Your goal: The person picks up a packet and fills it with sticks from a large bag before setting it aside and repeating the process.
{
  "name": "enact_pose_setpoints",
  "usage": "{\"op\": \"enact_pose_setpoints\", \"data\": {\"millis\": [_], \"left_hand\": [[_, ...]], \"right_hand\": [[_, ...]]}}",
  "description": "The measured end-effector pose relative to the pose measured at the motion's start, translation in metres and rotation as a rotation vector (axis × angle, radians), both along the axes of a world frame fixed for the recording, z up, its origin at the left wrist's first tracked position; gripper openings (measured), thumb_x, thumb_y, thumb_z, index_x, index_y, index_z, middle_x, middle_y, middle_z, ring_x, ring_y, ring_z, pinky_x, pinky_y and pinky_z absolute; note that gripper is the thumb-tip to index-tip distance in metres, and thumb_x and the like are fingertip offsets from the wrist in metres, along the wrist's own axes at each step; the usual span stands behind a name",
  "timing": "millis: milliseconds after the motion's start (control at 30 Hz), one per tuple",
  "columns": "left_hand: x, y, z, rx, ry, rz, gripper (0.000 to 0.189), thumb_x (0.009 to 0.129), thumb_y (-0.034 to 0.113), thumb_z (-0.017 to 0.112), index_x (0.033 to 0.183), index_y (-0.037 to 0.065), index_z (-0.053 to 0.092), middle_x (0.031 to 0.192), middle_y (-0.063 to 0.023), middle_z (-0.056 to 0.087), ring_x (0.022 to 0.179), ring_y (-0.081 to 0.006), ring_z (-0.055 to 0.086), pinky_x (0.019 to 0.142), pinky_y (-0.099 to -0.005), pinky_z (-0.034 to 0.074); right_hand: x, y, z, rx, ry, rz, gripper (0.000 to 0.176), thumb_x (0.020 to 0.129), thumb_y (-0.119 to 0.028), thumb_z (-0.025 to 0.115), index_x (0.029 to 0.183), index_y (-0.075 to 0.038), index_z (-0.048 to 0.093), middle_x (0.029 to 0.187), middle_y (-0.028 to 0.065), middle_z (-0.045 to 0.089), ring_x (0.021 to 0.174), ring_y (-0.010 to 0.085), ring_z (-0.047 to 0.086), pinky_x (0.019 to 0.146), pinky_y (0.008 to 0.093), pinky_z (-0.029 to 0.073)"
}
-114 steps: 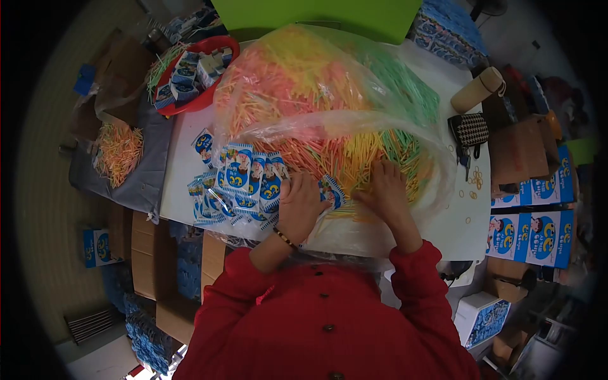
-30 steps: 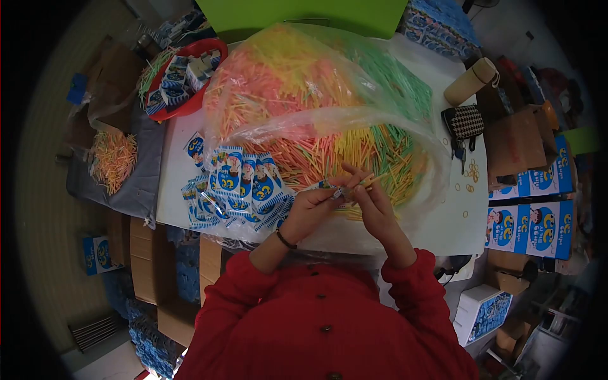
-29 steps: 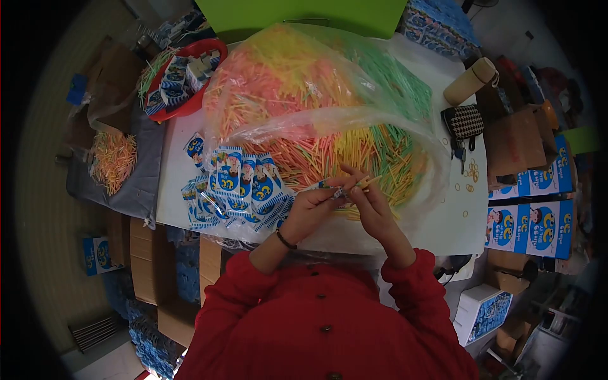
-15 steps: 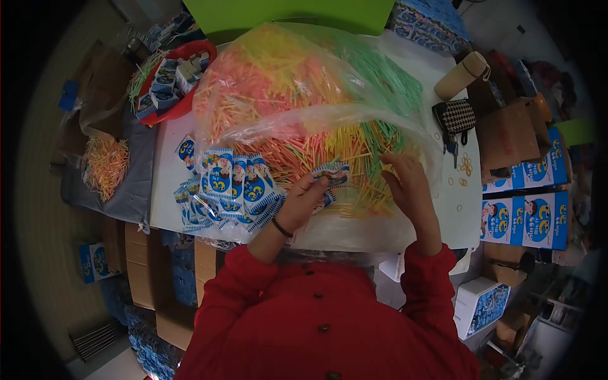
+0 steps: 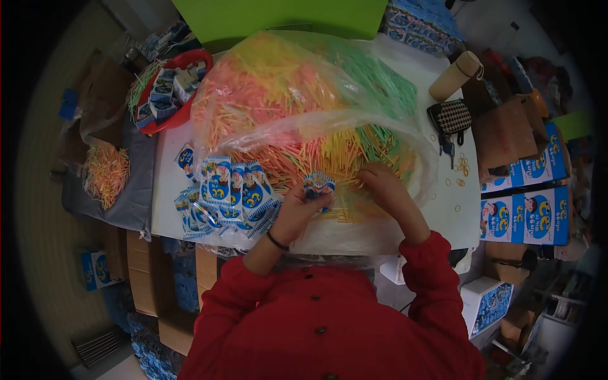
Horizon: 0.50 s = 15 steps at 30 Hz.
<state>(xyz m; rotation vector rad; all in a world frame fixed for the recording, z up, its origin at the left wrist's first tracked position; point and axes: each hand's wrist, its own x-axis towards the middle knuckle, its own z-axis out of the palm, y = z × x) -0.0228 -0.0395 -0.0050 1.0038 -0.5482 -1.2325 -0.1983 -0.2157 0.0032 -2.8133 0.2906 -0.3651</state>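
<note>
My left hand [image 5: 296,210] is closed on a small blue-and-white printed packet [image 5: 318,185], its thumb across the front. To the right, my right hand [image 5: 385,189] reaches in at the near edge of a heap of thin coloured sticks [image 5: 342,149]. Its fingers are curled together among the yellow sticks; whatever lies between the fingertips is hidden. A big clear plastic bag [image 5: 278,120] encloses the pink, yellow and green sticks, with its mouth towards me. Left of my left hand, several similar packets [image 5: 252,190] lie overlapping on the table.
A red basin [image 5: 183,115] with packets stands at the back left, near a smaller pile of sticks [image 5: 107,174]. On the right are a beige flask [image 5: 455,76], a checked pouch [image 5: 451,116], keys and rubber bands [image 5: 462,166]. Printed blue boxes [image 5: 525,215] stand beyond the table's right edge.
The packet in my left hand has turned more upright and come slightly left. My right hand has moved left and its fingers have curled down into the sticks.
</note>
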Motion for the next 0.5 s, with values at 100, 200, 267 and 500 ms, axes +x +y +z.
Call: {"op": "enact_pose_setpoints", "data": {"millis": [100, 200, 267, 500], "left_hand": [[0.001, 0.003, 0.000, 0.057, -0.061, 0.020, 0.017, 0.089, 0.002, 0.063, 0.105, 0.006, 0.059, 0.095, -0.0009, 0.065, 0.087, -0.0107, 0.062, 0.076, -0.0253, 0.050], [-0.001, 0.002, -0.003, 0.055, -0.022, -0.018, 0.013, 0.089, 0.004, 0.065, 0.101, 0.006, 0.062, 0.093, -0.0002, 0.066, 0.085, -0.0088, 0.061, 0.075, -0.0238, 0.049], [-0.004, -0.001, -0.006, 0.061, -0.055, 0.018, 0.015, 0.088, 0.004, 0.065, 0.102, 0.005, 0.062, 0.094, 0.0000, 0.066, 0.084, -0.0084, 0.060, 0.075, -0.0238, 0.049], [-0.008, -0.001, -0.010, 0.024, -0.047, 0.045, 0.018, 0.086, 0.002, 0.067, 0.103, 0.005, 0.062, 0.095, 0.0005, 0.066, 0.086, -0.0088, 0.060, 0.077, -0.0242, 0.049]], "right_hand": [[0.003, 0.014, -0.008, 0.504, -0.189, -0.271, 0.024, 0.086, -0.005, 0.059, 0.109, -0.005, 0.060, 0.100, 0.0081, 0.063, 0.092, 0.0257, 0.062, 0.081, 0.0344, 0.049], [0.007, 0.027, -0.023, 1.067, -0.509, -0.313, 0.020, 0.094, -0.006, 0.055, 0.114, -0.004, 0.057, 0.105, 0.0065, 0.064, 0.091, 0.0178, 0.062, 0.079, 0.0290, 0.050], [0.005, 0.027, -0.046, 0.986, -0.428, -0.356, 0.021, 0.097, -0.008, 0.050, 0.117, -0.002, 0.054, 0.105, 0.0053, 0.064, 0.096, 0.0108, 0.059, 0.082, 0.0264, 0.049], [0.005, 0.031, -0.041, 1.403, -0.638, -0.506, 0.020, 0.100, -0.016, 0.046, 0.113, -0.002, 0.053, 0.107, 0.0094, 0.063, 0.100, 0.0157, 0.061, 0.085, 0.0286, 0.050]]}}
